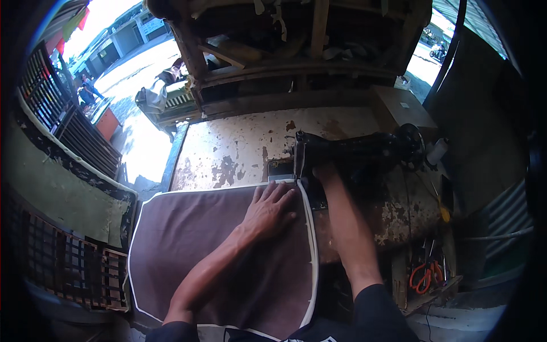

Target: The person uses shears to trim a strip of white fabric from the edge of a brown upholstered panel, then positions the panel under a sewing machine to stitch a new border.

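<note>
in an open-sided workshop beside a sunlit street (149, 74), a worn table (228, 145) with flaking paint stands before a dark wooden shelf unit (305, 78), seen in the head view, the only one. a black sewing machine (356, 149) sits on the table, its needle end toward the left and its handwheel at the right, a white spool of thread (437, 151) just beside the wheel. a brown panel (182, 251) with pale edging (312, 251) lies spread from the machine's needle end back to the person's body, its upper right corner at the machine. the person's left hand (270, 206) rests palm down on the panel near that corner, fingers spread and nearly straight, pressing on the material rather than gripping it. the right hand (323, 171) reaches beneath the machine's arm, to the right of the needle end; its fingers are hidden, and whether they are open or have hold of anything cannot be told. a cardboard box (403, 108) stands behind the machine, orange-handled tools (421, 279) sit in a wooden holder (400, 279) at lower right, and a motorcycle (437, 53) shows beyond, at upper right.
</note>
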Demonstrator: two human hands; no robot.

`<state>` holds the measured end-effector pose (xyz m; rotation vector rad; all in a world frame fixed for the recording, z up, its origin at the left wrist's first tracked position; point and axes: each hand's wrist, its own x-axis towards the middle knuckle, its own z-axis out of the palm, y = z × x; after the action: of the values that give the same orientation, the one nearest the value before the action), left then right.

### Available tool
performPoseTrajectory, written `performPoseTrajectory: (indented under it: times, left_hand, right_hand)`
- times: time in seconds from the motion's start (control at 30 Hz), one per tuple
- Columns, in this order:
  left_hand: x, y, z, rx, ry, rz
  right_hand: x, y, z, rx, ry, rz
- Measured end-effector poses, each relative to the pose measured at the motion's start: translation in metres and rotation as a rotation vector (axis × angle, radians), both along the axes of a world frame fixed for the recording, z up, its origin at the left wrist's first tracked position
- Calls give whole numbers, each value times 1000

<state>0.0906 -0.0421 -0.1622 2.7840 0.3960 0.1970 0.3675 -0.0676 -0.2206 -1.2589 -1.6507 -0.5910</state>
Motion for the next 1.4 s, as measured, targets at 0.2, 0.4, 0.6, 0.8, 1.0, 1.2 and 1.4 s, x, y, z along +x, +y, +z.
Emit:
performPoseTrajectory:
  times: [0.2,0.4,0.6,0.8,1.0,1.2,1.4]
  left_hand:
    - [-56,25,-8,39,156,166]
    - [-170,84,-10,47,236,580]
    - [-249,115,-2,100,307,833]
    - [-244,126,-11,85,276,809]
    - [-261,142,-9,105,306,836]
    - [-256,159,-26,171,247,740]
    - [-259,165,-27,197,272,705]
  right_hand:
    - [-68,-75,27,-743,689,-256]
    - [-85,-133,26,-612,51,-903]
    - [-167,-143,49,-588,149,-233]
    - [-119,-112,25,-659,179,-541]
    - [-160,-134,41,-644,143,-655]
    - [-207,-169,32,-783,161,-337]
    - [-203,-166,31,-802,176,-373]
